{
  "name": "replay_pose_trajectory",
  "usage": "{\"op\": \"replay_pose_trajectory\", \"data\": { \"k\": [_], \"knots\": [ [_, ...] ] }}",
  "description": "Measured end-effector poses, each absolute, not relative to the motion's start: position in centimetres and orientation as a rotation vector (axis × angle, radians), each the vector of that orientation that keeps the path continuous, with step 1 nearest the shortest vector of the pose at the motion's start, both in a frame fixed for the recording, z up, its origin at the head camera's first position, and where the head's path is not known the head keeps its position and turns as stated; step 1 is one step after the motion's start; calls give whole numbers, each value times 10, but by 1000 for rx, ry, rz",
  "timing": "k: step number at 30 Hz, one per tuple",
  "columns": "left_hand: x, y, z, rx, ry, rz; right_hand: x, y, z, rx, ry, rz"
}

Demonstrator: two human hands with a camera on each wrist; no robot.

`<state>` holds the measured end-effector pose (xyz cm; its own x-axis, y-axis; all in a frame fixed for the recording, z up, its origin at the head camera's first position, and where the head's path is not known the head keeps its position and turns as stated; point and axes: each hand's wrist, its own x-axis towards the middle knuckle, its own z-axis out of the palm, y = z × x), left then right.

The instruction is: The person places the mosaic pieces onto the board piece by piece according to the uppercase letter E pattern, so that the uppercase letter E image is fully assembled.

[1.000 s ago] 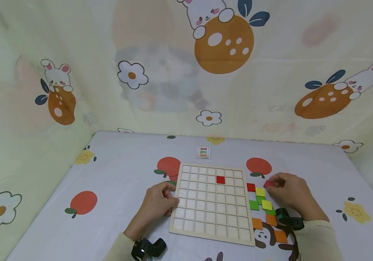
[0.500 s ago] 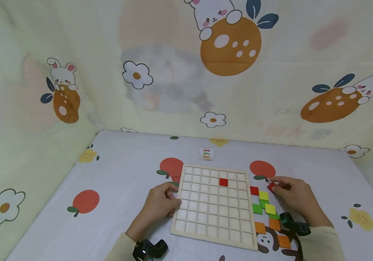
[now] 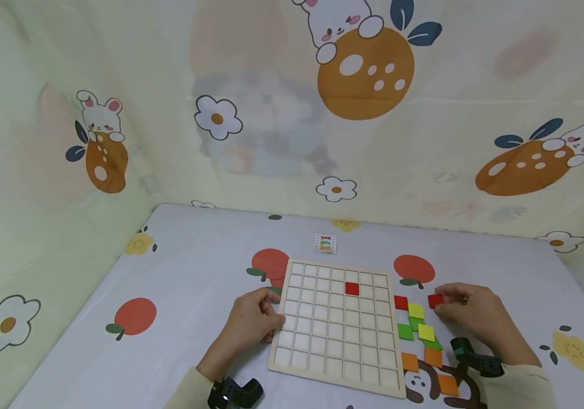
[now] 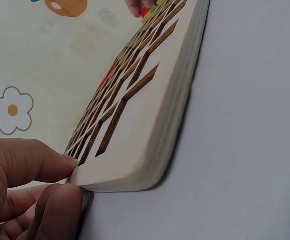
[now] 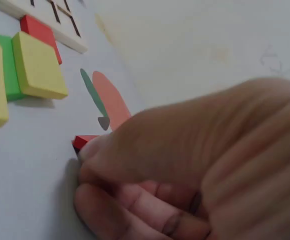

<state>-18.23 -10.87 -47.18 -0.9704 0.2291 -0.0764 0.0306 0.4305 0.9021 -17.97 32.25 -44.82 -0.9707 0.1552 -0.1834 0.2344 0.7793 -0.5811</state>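
A small red tile [image 3: 435,300] lay on the table [image 3: 190,272] right of the wooden grid board [image 3: 337,326], well in from the table's right edge. The right hand [image 3: 471,318] pinched it between thumb and fingertips; in the right wrist view only a red corner [image 5: 83,141] peeked out from under the curled fingers [image 5: 150,150], low against the cloth. Just left of it lay a loose cluster of tiles: another red one [image 3: 401,303] touching the board's right edge, then yellow [image 3: 416,311], green [image 3: 405,332] and orange [image 3: 409,362] ones running toward the near edge of the table.

The left hand [image 3: 251,324] gripped the board's left edge, thumb on top and fingers curled beneath, as the left wrist view showed at the board's corner [image 4: 110,175]. One red tile [image 3: 351,288] sat in a cell of the board's second row from the far side, right of the middle. A small patterned card [image 3: 325,243] lay beyond the board's far edge. A printed cloth with rabbits and flowers [image 3: 292,113] hung behind the table.
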Motion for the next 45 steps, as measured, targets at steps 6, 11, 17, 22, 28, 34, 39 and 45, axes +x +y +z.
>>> {"op": "replay_pose_trajectory", "data": {
  "k": [6,11,17,22,28,34,39,45],
  "knots": [
    [-182,-108,-471,237,2492,1572,-179,321,-445,294,2842,-937],
    [-181,-108,-470,228,2493,1569,-178,317,-443,309,2852,-932],
    [-181,-109,-468,222,2493,1568,-180,314,-443,335,2862,-914],
    [-181,-108,-468,223,2498,1560,-182,313,-445,351,2869,-885],
    [-182,-108,-469,223,2496,1565,-184,310,-446,360,2867,-858],
    [-182,-108,-470,225,2500,1562,-185,309,-445,337,2884,-855],
    [-182,-109,-468,224,2497,1566,-185,301,-439,296,2916,-913],
    [-182,-109,-469,222,2494,1571,-189,276,-435,212,2896,-1014]
  ]
}}
